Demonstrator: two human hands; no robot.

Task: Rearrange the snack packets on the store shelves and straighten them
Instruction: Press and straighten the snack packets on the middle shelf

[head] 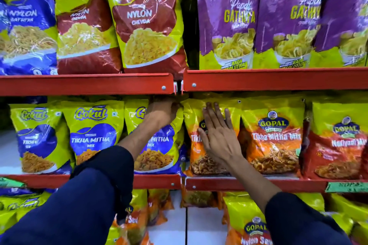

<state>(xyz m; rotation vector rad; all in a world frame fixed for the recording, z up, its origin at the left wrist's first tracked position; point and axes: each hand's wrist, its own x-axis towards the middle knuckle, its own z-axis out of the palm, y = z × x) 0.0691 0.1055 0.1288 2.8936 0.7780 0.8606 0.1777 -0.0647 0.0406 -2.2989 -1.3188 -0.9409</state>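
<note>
Hands (217,135) cover both packets' (207,157) labels.

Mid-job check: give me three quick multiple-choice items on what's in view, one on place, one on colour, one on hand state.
1. Where is the left hand?
A. at the top of a Gokul Tikha Mitha Mix packet on the middle shelf
B. on the top shelf
C. on the bottom shelf

2. What is the main panel colour of the Papdi Gathiya packets?
A. red
B. purple
C. blue

3. How is the right hand placed?
A. clenched in a fist
B. pinching a price tag
C. flat, fingers spread, on an orange Gopal packet

Answers: 1 A, it reaches up just under the upper shelf's red edge; 2 B, purple fronts above right; 3 C, the palm lies open against the packet.
</note>
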